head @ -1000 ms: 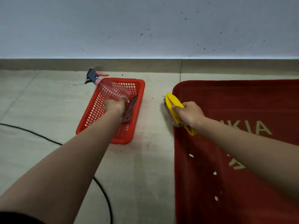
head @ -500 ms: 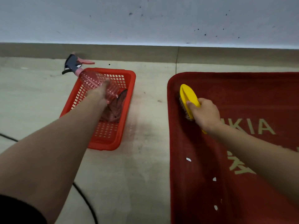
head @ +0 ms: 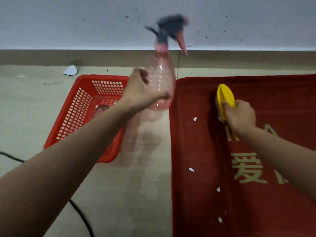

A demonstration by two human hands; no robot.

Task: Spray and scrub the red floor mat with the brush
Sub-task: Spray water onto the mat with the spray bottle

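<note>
On the red pile mat (head: 248,194), right hand (head: 239,115) grips a yellow bristle brush (head: 224,95); left hand (head: 142,92) grips a ribbed pink bottle (head: 161,79).

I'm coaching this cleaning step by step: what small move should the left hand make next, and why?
Probably swing the spray bottle right over the red mat and aim down: the left hand holds it upright above the bare floor, while the right hand has the brush on the mat.

A red plastic basket (head: 71,120) sits on the beige tiled floor (head: 133,194). A torn white paper scrap (head: 70,70) lies by the skirting board. A black cable (head: 82,218) crosses the floor's near-left corner.
</note>
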